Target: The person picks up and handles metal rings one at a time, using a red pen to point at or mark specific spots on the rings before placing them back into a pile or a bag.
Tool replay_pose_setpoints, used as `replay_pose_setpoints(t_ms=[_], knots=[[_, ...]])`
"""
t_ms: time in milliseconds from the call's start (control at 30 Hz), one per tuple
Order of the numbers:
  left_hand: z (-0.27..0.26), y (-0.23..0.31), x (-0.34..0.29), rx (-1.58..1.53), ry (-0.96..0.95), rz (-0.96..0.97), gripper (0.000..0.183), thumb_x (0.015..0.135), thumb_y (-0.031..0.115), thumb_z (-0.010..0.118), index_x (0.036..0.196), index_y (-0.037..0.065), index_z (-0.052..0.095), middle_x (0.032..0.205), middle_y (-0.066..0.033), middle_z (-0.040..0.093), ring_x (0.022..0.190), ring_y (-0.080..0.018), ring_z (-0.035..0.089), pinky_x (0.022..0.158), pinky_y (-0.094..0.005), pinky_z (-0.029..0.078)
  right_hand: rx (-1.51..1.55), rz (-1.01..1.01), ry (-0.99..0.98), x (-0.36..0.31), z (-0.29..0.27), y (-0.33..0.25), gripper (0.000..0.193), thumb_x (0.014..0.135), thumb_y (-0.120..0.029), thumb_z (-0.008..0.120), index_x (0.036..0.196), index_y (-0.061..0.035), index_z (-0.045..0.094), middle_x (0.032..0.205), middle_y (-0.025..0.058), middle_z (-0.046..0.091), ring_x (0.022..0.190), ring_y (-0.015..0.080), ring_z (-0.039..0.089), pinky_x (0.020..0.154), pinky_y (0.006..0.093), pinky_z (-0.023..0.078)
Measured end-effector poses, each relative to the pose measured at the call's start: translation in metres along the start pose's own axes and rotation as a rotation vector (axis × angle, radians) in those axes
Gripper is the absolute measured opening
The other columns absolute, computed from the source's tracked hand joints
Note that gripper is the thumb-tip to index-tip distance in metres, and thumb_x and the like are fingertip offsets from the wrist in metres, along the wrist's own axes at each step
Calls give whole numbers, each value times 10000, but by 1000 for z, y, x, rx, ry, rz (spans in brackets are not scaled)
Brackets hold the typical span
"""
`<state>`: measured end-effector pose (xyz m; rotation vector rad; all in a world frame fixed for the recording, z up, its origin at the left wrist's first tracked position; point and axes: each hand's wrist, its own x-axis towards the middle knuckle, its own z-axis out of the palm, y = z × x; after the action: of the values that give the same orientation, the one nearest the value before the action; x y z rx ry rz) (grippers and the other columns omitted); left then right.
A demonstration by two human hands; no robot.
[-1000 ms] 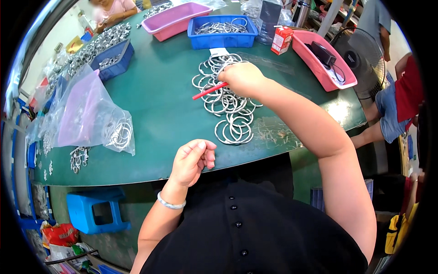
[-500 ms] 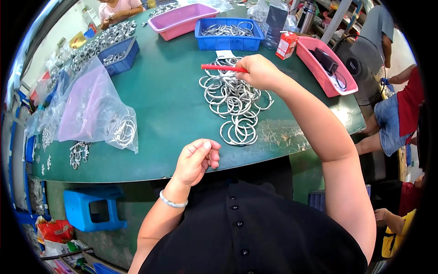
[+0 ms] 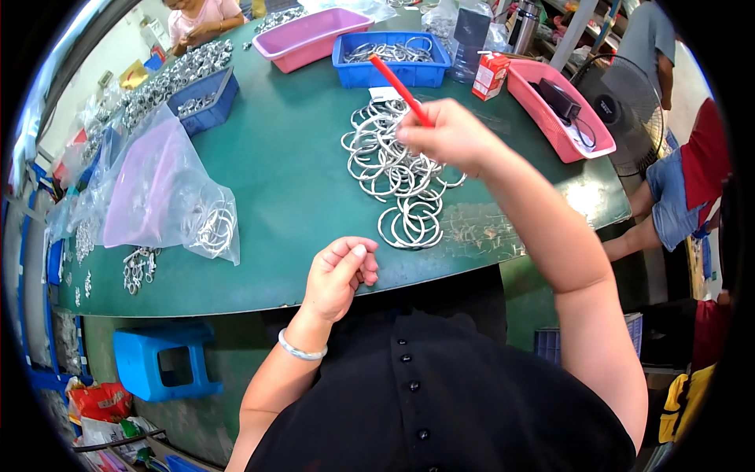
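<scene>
1. Well to the left of the ring heap (image 3: 377, 161), a clear plastic bag (image 3: 169, 185) lies on the green bench (image 3: 291, 189), with pale rings (image 3: 214, 226) showing through its right end. A few metal clasps (image 3: 140, 270) lie on the near side of the bag, also left of the heap.
2. Left of the heap and nearer the person is the left hand (image 3: 340, 275), its fingers loosely curled and the thumb against them; whether anything small sits inside the curl, I cannot tell.
3. Beyond the heap stands a blue tray (image 3: 393, 76) with more rings in it.
4. The heap itself is loose and overlapping, neither stacked nor trayed, with a small cluster (image 3: 410, 226) at its near end. Rings thus lie in bag, tray and heap; how many are dealt with and how many remain does not show.
5. Over the heap's right side, the right hand (image 3: 452, 134) grips a red stick (image 3: 397, 86), which slants up and left towards the tray. The hand hides some rings, its fingertips are slightly blurred, and contact with the heap is probably absent, though hard to judge.
</scene>
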<state>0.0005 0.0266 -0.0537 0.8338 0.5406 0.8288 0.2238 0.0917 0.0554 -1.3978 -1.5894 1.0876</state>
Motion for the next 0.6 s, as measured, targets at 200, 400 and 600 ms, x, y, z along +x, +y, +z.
replay_pose_setpoints(t_ms=[200,400,600], knots=[[28,0,-2,164,259,276,278,849,70,523,1119,8,509,919,-61,572,671,-106,547,599,-218,440,797,144,-13,-54,61,15,106,817,-115,581,816,-9,566,645,35,552,401,37,413,361,178,325],[29,6,-5,432,195,725,207,772,-35,599,979,-35,596,895,-57,572,725,-106,544,665,-221,450,1041,97,-94,-74,90,30,122,845,-123,548,863,-5,570,673,39,562,417,49,432,364,178,332],[33,16,-12,1043,251,1033,185,731,-30,632,913,-26,603,820,-116,592,689,-185,581,584,-248,470,1061,119,-124,-80,92,32,120,854,-112,530,878,-3,574,684,51,563,424,57,428,381,181,332]])
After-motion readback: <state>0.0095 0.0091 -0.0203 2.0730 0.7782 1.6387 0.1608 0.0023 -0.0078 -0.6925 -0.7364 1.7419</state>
